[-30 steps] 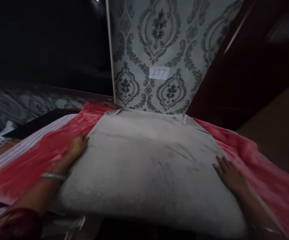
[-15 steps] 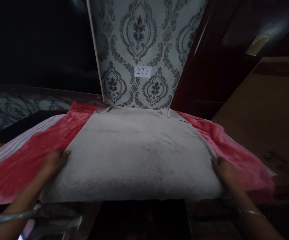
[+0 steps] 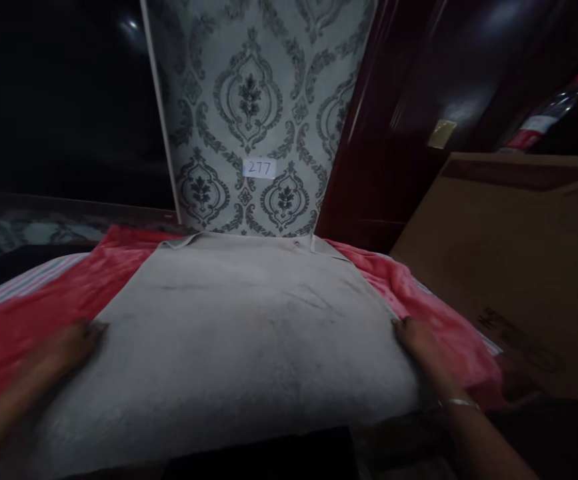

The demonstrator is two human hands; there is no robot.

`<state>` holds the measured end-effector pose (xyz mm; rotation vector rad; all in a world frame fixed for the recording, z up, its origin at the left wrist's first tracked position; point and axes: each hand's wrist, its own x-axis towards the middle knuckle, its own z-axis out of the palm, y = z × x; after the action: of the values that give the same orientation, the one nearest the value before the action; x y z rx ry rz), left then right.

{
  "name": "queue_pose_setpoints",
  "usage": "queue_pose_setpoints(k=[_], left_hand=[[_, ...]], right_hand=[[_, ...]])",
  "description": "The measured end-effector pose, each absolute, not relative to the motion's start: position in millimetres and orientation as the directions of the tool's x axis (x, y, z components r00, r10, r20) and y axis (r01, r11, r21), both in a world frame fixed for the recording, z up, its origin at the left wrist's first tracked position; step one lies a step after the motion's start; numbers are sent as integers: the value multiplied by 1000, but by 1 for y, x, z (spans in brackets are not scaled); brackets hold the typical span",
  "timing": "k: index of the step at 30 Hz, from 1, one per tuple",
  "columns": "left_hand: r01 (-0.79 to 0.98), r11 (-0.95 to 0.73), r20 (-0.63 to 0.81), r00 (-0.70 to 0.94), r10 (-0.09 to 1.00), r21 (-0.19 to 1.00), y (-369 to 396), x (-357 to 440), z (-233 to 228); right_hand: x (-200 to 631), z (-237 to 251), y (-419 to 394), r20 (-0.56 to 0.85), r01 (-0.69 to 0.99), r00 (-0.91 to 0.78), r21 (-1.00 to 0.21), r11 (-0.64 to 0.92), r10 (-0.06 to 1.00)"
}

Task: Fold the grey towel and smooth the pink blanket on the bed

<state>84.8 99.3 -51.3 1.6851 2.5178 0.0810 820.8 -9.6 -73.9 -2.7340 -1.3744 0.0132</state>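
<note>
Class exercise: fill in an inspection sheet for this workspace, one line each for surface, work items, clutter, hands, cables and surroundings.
Surface: red plush blanket with a striped edge, spread wide.
Work items: pale grey collared shirt lying flat on the blanket, collar at the far end.
Clutter: brown cardboard box on the right; clear plastic bottle with red label behind it.
Hands: left hand at the shirt's left edge, right hand at its right edge; grip unclear.
Cables: nothing seen.
Surroundings: grey damask-patterned wall bearing a small white label reading 277; dim light.
</note>
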Motion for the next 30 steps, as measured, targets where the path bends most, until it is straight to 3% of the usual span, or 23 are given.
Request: queue_pose_setpoints(k=[2,5,8,12,14,17,20,25,30], left_hand=[[932,352,-65,-347,935,82,116,96,-43],[948,318,73,-317,946,-7,134,130,-25],[989,126,162,-112,980,-78,152,186,-11],[985,-171,145,169,975,-5,182,277,-13],[964,-266,147,261,954,16,192,315,-24],[941,-338,95,335,937,24,200,348,-46],[935,-352,52,350,935,42,203,352,-62],[938,-345,21,345,938,39,205,346,-65],[937,-343,23,342,939,63,205,350,-63]], right_hand=[[815,-69,8,39,802,595,-89,-590,803],[801,-63,40,91,807,590,-102,-582,802],[764,-58,74,150,863,505,-108,-493,850],[682,-56,109,141,980,153,-149,-132,978],[646,-60,120,114,982,-60,-170,79,992],[630,-66,129,77,962,-193,-183,204,978],[668,-70,132,57,981,-72,-175,81,996],[758,-78,128,50,918,392,-87,-387,919],[750,-69,128,55,837,546,-83,-541,836]])
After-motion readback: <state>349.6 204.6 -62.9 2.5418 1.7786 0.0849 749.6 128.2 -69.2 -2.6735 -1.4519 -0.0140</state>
